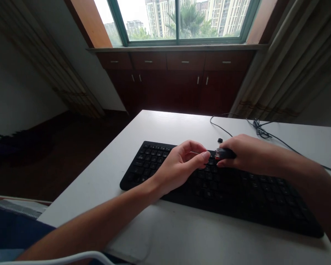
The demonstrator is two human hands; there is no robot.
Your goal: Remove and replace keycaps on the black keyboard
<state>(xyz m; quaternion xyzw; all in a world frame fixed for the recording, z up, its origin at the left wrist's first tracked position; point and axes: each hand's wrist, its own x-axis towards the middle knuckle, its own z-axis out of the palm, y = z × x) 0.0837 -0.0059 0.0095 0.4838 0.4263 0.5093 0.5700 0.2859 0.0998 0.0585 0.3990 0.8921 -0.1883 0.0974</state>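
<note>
Pinching a small dark tool (224,153) over the black keyboard (237,195), right hand (245,154) closed around it; left hand (182,163) fingertips pressed together beside its tip

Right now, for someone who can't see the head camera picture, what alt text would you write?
Two bare hands meet over a black keyboard on a white table: the right hand holds a small dark tool with a reddish tip, which the left hand touches. A small black piece and a cable lie behind.

keyboard (223,187) on table (165,125) | cable (260,130) behind | loose keycap, perhaps (220,140), behind keyboard
</note>
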